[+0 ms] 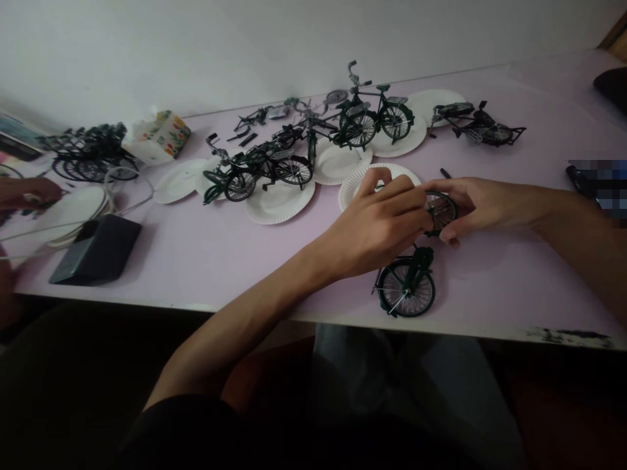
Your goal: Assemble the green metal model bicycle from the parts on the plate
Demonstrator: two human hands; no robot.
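A dark green model bicycle lies on the table in front of me. Its near wheel (406, 287) shows fully, while my hands cover the middle of the frame. My left hand (385, 222) reaches over it with curled fingers closed at the bicycle's far part; its fingertips are partly hidden. On the right, my right hand (477, 203) holds the far wheel (441, 212) between thumb and fingers. A white paper plate (350, 189) is partly covered behind my left hand. Just beyond my right hand lies a small black piece (445, 173).
Several model bicycles (362, 124) stand on paper plates (279, 209) along the back; another bicycle (482, 124) lies on its side at right. A dark box (98, 251), tissue box (164, 137) and grouped bicycles (93, 150) are left. Another person's hand (34, 192) works at far left.
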